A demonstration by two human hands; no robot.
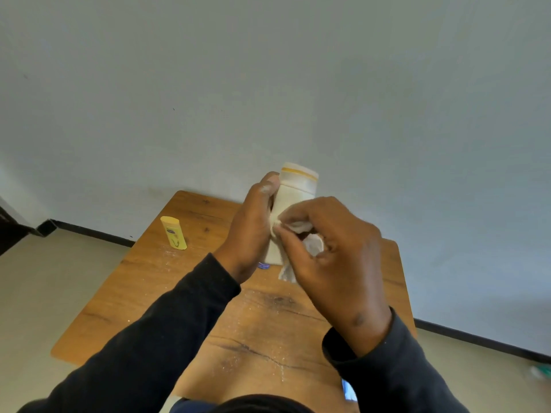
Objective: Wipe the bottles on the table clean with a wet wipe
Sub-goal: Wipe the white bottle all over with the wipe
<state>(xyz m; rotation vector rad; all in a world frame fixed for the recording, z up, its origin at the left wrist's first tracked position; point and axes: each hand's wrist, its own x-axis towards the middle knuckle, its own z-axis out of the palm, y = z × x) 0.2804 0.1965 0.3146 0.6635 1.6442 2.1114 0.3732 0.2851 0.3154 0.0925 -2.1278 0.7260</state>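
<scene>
Below my grip the wooden table (143, 281) carried white dust, and a yellow bottle (173, 233) stood well off to the left of it, apparently not yet wiped. My left hand (253, 225) was curled round the cream bottle (293, 201), holding it upright above the table, which I judged firm enough to rub against. My right hand (331, 251) pinched the bunched wet wipe (298, 234) against its side; long strokes while turning the bottle would have served best.
</scene>
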